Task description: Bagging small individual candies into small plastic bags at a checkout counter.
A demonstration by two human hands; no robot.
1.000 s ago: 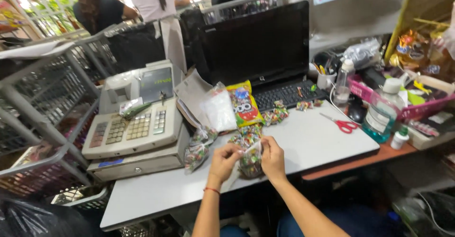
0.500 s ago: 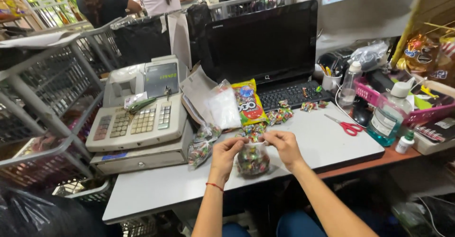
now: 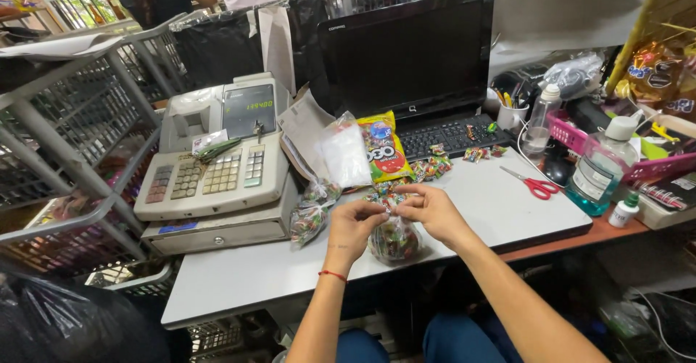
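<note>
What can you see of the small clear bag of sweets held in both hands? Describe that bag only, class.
The small clear bag of sweets is thin see-through plastic, bulging round with many small wrapped sweets in red, green and yellow. Its bottom seems to rest on the white table near the front edge. The neck is gathered upward, pinched by the left hand and the right hand, whose fingers meet at its top. Whether it is tied cannot be told.

Shop counter: cash register (image 3: 217,174), candy bags (image 3: 382,145).
</note>
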